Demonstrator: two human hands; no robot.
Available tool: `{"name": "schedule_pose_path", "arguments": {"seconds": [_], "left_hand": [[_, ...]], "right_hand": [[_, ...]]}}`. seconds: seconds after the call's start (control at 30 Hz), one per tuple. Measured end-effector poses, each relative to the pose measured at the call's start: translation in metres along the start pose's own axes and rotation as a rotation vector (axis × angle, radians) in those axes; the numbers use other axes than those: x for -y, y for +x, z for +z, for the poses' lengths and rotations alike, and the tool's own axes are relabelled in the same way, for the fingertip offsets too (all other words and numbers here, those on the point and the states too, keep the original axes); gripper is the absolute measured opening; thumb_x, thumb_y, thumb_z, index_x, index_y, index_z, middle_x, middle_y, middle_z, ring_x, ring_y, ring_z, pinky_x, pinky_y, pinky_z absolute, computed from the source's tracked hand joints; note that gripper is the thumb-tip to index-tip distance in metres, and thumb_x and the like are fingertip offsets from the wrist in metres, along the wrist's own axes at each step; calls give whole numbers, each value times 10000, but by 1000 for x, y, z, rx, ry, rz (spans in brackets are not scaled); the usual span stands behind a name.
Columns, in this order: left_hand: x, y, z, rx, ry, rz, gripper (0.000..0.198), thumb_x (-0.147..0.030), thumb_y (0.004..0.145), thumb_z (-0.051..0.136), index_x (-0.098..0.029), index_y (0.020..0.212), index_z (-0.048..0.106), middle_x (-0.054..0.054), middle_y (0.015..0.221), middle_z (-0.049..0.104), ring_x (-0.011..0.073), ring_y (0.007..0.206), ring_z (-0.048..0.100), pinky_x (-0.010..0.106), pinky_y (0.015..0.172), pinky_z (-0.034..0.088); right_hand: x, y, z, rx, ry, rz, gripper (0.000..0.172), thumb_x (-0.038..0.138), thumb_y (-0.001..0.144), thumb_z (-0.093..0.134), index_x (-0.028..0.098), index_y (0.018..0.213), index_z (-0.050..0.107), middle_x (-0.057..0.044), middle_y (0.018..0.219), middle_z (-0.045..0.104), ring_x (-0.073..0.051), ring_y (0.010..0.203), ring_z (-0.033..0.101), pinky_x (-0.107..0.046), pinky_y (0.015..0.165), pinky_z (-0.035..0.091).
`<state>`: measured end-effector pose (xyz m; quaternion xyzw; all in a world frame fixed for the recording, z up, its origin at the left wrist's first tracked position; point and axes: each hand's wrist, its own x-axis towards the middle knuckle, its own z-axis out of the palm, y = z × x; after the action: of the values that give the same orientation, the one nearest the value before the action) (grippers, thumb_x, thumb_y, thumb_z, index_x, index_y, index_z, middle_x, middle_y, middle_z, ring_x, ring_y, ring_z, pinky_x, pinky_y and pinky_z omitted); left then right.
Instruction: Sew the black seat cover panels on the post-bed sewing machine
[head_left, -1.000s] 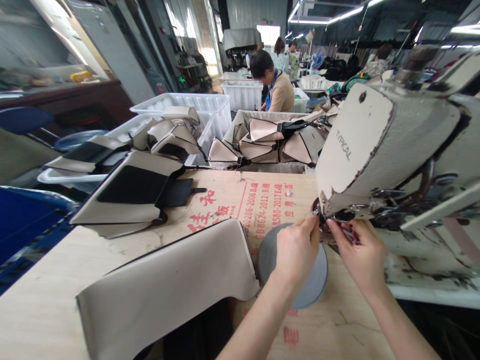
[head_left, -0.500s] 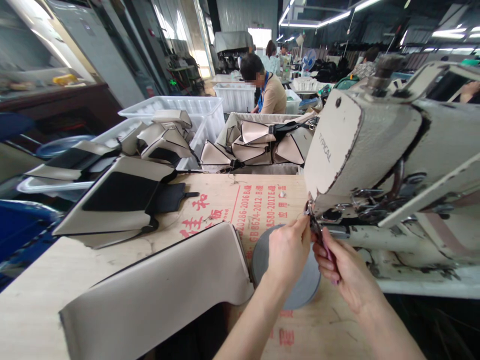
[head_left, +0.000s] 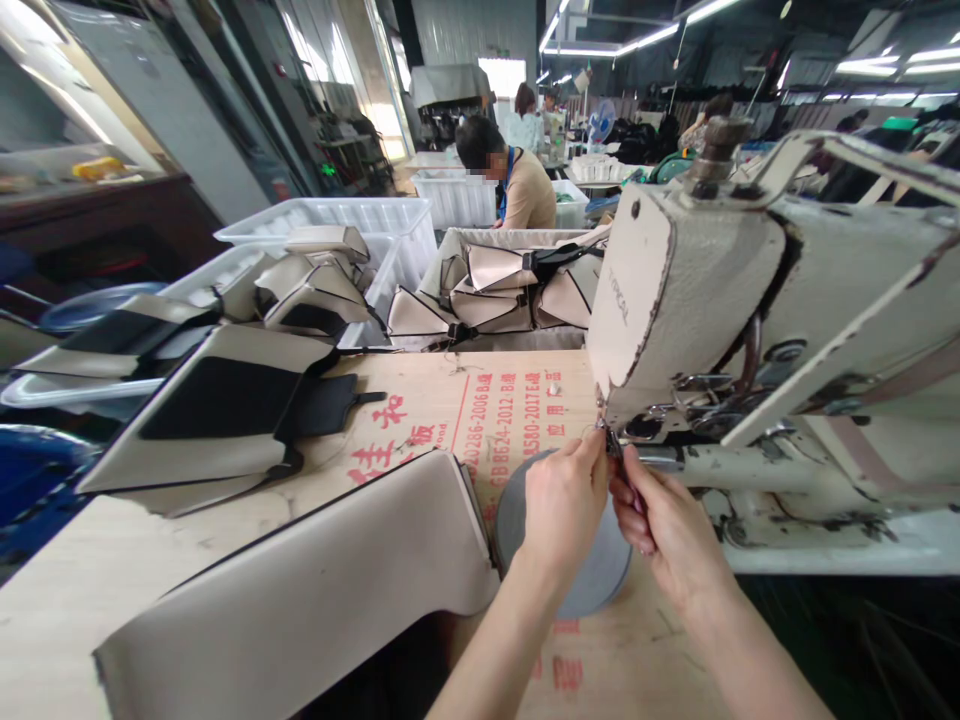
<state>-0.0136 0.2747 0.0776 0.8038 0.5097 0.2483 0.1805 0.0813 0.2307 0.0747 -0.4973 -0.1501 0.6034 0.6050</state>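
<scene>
My left hand (head_left: 564,508) is pinched at the needle area under the head of a worn cream sewing machine (head_left: 697,290), its fingertips closed on something too small to name. My right hand (head_left: 661,525) is closed just right of it, gripping a thin dark tool (head_left: 622,462) that points up at the needle. Both hands hover over a round grey disc (head_left: 592,575) lying on the wooden board (head_left: 480,410). A large beige leather-like piece (head_left: 300,580) lies to the left of my left forearm.
Beige and black stitched pieces (head_left: 225,400) are stacked at the left of the board. White plastic crates (head_left: 352,225) and a bin of folded beige parts (head_left: 495,285) stand behind. A seated person (head_left: 517,180) works farther back. A blue object (head_left: 30,470) sits at the far left.
The view has shifted so the machine and hands sit further left. My right hand has drawn closer to my left hand, with the tool raised toward the needle.
</scene>
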Motion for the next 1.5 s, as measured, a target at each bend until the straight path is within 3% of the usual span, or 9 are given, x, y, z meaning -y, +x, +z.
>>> {"name": "schedule_pose_path", "arguments": {"seconds": [0.47, 0.67, 1.5], "left_hand": [[-1, 2, -4, 32, 10, 14, 244, -233, 896, 382, -204, 841, 618, 9, 738, 669, 105, 602, 604, 189, 538, 345], [-1, 2, -6, 41, 21, 17, 241, -235, 898, 380, -208, 856, 616, 4, 736, 663, 115, 616, 612, 201, 547, 348], [0, 3, -6, 29, 64, 43, 291, -275, 916, 348, -205, 870, 627, 21, 732, 658, 114, 616, 602, 197, 564, 364]], "right_hand": [[2, 2, 0, 52, 2, 22, 552, 648, 570, 684, 148, 618, 453, 88, 513, 380, 13, 321, 247, -112, 267, 143], [4, 2, 3, 51, 22, 35, 468, 531, 598, 736, 154, 636, 462, 88, 517, 377, 10, 329, 234, -121, 273, 137], [0, 2, 1, 38, -9, -17, 486, 564, 597, 716, 169, 618, 433, 91, 497, 374, 5, 315, 224, -136, 274, 119]]}}
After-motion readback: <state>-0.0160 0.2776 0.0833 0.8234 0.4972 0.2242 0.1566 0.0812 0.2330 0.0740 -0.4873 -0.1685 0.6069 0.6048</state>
